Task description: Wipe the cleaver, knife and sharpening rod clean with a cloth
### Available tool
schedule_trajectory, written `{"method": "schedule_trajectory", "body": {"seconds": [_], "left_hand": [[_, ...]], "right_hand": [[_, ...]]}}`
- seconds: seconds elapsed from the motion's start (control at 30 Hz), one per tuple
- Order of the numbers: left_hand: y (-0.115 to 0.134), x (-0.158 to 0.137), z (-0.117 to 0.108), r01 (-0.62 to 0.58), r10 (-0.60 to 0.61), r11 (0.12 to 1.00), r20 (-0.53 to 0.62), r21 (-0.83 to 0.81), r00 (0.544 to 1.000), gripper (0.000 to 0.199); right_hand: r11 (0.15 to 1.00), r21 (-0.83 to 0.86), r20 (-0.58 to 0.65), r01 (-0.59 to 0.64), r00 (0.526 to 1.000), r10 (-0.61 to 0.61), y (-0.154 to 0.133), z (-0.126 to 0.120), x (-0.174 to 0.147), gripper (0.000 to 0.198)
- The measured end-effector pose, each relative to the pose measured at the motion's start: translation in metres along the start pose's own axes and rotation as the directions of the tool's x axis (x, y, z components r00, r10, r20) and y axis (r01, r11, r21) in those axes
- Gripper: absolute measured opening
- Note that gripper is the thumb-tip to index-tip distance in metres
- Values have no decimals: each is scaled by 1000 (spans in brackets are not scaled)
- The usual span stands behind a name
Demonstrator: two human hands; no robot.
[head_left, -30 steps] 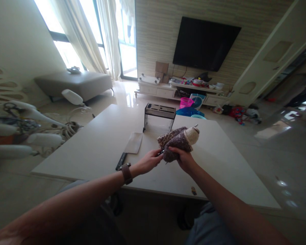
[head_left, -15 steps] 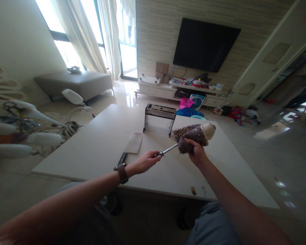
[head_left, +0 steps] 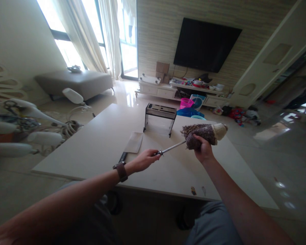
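Note:
My left hand [head_left: 146,160] is closed round the dark handle of a sharpening steel [head_left: 172,147], whose thin metal rod points up and to the right. The rod's far end runs into a brown and cream cloth [head_left: 202,134], so its tip is hidden. Bunched up, the cloth is gripped by my right hand [head_left: 204,149], with the thumb on top. A cleaver [head_left: 134,143] lies flat on the white table [head_left: 86,146], left of the steel, its black handle toward me. Behind it stands a knife block [head_left: 160,119] with a slotted dark top and clear sides.
Two small items, one of them yellow and dark [head_left: 193,190], lie by the table's near edge. Beyond the far edge are a pink basket [head_left: 186,102] and a blue tub [head_left: 190,112]. White lamp-like parts with cables [head_left: 71,127] crowd the floor at left.
My right hand and the cloth have slid right and slightly up along the steel, baring more of its rod. My left hand has stayed nearly in place.

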State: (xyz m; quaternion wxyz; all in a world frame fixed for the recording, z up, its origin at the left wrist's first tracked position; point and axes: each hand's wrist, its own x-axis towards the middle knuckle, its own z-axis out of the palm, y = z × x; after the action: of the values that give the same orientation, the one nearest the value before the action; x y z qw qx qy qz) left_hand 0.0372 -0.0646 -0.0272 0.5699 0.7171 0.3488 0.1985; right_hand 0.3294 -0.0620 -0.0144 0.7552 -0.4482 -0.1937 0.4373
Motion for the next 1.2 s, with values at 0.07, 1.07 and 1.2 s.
{"method": "schedule_trajectory", "body": {"seconds": [0.07, 1.07, 1.2], "left_hand": [[0, 0, 1, -3, 3, 1000, -3, -2, 1000, 38], [-10, 5, -3, 131, -66, 877, 155, -462, 986, 39], [-11, 7, -2, 183, -51, 780, 231, -598, 972, 35]], "right_hand": [[1000, -10, 11, 5, 1000, -5, 0, 0, 0, 32], [999, 8, 119, -33, 992, 32, -18, 6, -11, 29], [993, -62, 182, -100, 977, 109, -5, 12, -25, 30]]}}
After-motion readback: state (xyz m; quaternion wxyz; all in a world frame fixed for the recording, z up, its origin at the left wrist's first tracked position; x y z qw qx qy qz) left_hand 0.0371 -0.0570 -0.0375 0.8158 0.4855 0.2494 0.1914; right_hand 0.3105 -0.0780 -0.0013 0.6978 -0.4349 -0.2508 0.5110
